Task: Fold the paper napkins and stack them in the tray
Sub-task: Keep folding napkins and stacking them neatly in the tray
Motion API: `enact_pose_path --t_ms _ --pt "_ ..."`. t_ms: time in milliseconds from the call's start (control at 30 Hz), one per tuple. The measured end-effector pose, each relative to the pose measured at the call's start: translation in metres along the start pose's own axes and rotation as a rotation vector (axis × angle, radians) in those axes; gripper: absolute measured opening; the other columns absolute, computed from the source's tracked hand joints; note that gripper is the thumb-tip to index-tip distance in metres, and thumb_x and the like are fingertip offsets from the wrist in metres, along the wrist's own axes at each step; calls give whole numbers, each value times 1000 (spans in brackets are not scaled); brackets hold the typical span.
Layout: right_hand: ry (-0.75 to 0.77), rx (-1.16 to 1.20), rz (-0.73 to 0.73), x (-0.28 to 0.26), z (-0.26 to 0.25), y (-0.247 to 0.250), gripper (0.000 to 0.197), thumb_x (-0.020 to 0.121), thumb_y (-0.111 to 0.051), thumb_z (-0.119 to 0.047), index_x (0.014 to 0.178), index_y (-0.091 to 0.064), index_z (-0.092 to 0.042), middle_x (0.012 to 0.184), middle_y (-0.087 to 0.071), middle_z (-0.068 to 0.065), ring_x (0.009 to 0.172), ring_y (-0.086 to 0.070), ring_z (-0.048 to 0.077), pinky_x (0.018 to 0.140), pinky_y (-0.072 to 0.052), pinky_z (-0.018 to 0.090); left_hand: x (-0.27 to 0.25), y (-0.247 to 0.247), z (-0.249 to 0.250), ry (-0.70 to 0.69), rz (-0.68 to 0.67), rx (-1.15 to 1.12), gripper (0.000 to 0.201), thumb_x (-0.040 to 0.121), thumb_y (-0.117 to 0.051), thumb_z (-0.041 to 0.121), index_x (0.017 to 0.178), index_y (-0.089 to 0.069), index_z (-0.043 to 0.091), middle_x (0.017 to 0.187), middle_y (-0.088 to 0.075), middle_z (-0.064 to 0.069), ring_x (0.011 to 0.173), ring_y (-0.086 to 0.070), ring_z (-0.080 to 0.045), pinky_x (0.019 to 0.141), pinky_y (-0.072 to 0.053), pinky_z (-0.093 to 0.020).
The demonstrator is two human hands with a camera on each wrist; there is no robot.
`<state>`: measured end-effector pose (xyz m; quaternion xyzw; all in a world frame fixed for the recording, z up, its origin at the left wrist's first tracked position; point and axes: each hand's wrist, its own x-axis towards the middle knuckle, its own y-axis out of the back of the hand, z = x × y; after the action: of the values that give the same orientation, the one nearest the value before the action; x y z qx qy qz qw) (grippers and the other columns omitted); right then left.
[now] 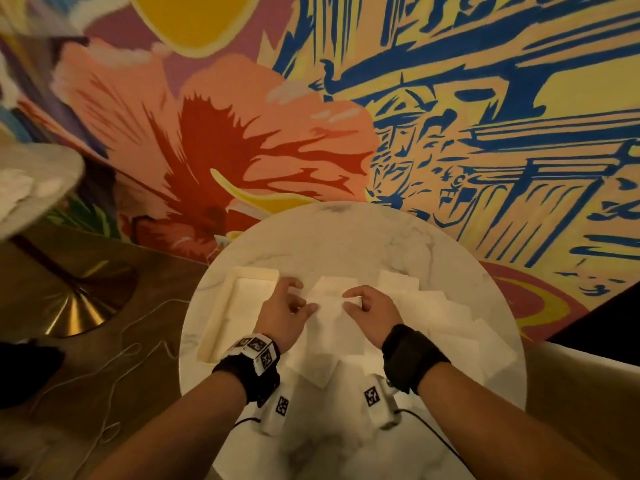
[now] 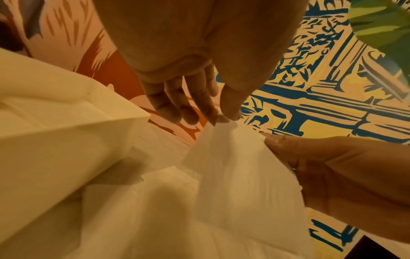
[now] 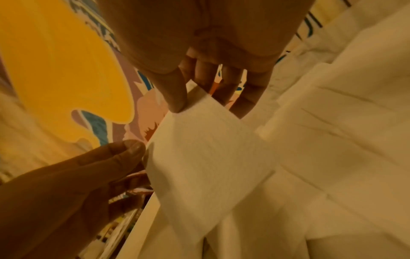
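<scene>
Hands pinch one napkin (image 1: pixel 329 306): left hand (image 1: pixel 282 311) and right hand (image 1: pixel 372 311) at opposite edges.

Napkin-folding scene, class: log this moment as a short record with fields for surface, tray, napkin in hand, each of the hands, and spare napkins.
surface: round marble table
tray: cream tray, left of the hands
napkin in hand: white napkin, lifted between both hands
left hand: pinches the napkin's left corner
right hand: pinches its right corner
spare napkins: loose napkins spread to the right
</scene>
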<state>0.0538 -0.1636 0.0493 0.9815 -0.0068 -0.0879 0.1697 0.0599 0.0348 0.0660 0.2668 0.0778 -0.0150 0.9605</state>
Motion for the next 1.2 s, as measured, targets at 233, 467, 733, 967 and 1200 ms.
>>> enact_pose_path --t_ms 233,467,733,967,1200 --pt "78 -208 0 -1 -15 6 2 91 -66 -27 91 -68 -26 77 -58 -11 70 -51 7 66 -39 13 1 9 2 -132 24 261 10 89 -69 35 82 -65 39 91 -64 7 95 -57 -16 89 -46 -32" --pt "189 -310 -12 -2 -24 9 11 89 -70 -28 81 -69 -35 97 -55 -11 83 -52 1 78 -39 17 0 2 11 -227 -23 314 23 87 -68 45 107 -63 33 117 -59 13 113 -51 -9 98 -38 -24" --pt "133 -167 -7 2 -30 16 19 89 -68 -22 75 -70 -35 79 -69 -11 80 -64 12 76 -53 25 0 6 24 -188 -42 273 21 94 -64 39 103 -78 28 101 -73 16 84 -62 -1 73 -41 -5" --pt "106 -55 23 6 -35 14 14 92 -66 -18 81 -72 -25 88 -67 -1 76 -63 20 55 -52 20 0 14 11 -50 -41 103 24 85 -75 39 105 -65 32 91 -70 10 81 -65 -7 69 -48 -18" --pt "-12 60 -92 5 -37 -10 50 79 -81 -24 119 -52 -33 102 -66 2 90 -66 24 73 -58 33 -4 26 -8 -15 -32 64 16 83 -77 33 94 -72 24 83 -72 12 79 -66 -4 69 -50 -15"
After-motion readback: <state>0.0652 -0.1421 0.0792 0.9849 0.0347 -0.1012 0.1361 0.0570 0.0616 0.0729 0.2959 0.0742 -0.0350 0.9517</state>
